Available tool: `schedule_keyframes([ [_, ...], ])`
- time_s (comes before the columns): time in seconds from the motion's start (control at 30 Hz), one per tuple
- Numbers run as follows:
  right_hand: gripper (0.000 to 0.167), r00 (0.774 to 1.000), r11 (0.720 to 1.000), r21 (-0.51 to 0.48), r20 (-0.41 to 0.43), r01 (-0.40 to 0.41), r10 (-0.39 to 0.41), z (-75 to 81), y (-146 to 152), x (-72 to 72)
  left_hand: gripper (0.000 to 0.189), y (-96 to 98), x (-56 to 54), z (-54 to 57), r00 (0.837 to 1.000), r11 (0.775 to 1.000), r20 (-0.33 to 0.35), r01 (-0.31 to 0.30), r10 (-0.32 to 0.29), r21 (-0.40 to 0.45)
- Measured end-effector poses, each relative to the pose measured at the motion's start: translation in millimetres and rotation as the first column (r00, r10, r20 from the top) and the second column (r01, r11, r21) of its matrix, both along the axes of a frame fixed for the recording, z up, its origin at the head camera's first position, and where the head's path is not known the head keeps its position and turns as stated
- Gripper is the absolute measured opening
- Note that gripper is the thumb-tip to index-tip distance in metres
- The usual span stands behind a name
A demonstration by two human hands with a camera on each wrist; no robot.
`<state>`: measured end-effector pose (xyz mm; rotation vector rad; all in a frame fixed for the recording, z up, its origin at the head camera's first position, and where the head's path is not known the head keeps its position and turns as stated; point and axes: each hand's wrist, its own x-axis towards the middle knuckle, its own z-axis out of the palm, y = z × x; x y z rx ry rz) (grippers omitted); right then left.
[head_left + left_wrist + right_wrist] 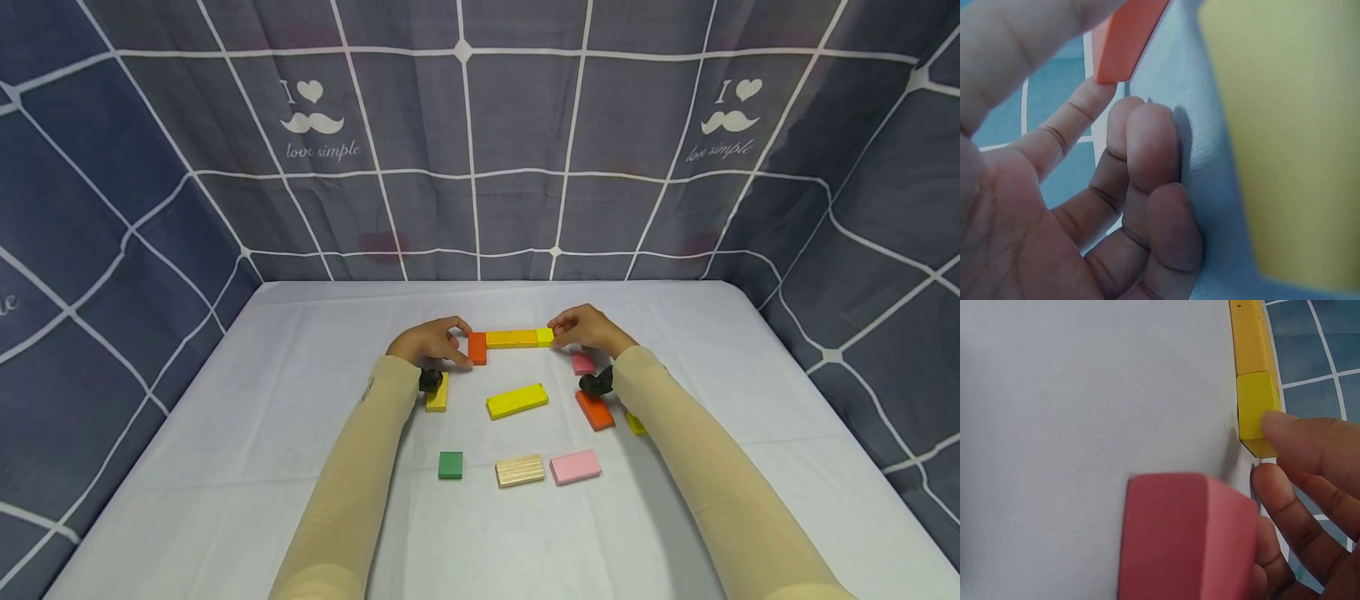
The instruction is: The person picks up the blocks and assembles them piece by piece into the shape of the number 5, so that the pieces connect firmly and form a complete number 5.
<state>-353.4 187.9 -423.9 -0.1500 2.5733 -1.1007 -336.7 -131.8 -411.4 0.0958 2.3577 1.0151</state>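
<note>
My left hand (432, 340) holds an orange block (477, 348) between thumb and index finger at its two ends; the other fingers curl loosely near the cloth in the left wrist view. The orange block stands against the left end of a long yellow-orange block (512, 339). At that block's right end sits a small bright yellow block (544, 337). My right hand (588, 327) pinches this small block, its thumb on the face in the right wrist view; the index fingertip is partly hidden. A pink block (1172, 537) lies close below that hand.
Nearer on the white table (322, 408) lie a long yellow block (517, 401), a green block (451, 465), a ridged wooden block (520, 471) and a pink block (576, 467). Another yellow block (437, 393) and an orange block (595, 410) lie beside the wrists. Grey checked curtains (517, 125) surround the table.
</note>
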Motion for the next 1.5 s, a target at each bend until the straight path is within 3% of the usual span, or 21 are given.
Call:
schedule_keyframes([
  [0.23,0.053,1.0,1.0,-0.018,0.015,0.0,0.001,-0.4,3,1.3,0.07,-0.5,-2.1,0.8,0.999,0.999,-0.013,0.032,-0.032,-0.03],
  [0.5,0.052,0.999,0.997,-0.077,0.038,0.012,-0.009,2.3,4,5.9,0.069,-3.0,-3.5,1.2,0.996,0.994,-0.051,0.075,-0.079,-0.079],
  [0.8,0.049,1.0,0.992,-0.125,-0.018,-0.004,0.002,4.8,2,14.6,0.061,-11.6,-0.8,1.9,0.988,0.998,-0.143,0.05,-0.055,-0.038],
  [1.1,0.046,0.996,0.99,-0.132,-0.089,-0.04,0.028,6.1,5,22.3,0.053,-18.7,9.5,1.3,0.956,0.997,-0.29,0.05,-0.03,0.061],
  [1.27,0.044,0.991,0.987,-0.148,-0.128,-0.059,0.04,7.4,4,28.6,0.051,-19.9,14.3,1.8,0.945,0.989,-0.327,0.07,-0.025,0.129],
  [1.5,0.042,0.979,0.97,-0.217,-0.19,-0.112,0.071,7.9,2,38.6,0.047,-20.2,25.5,5.6,0.926,0.987,-0.376,0.089,-0.032,0.136],
])
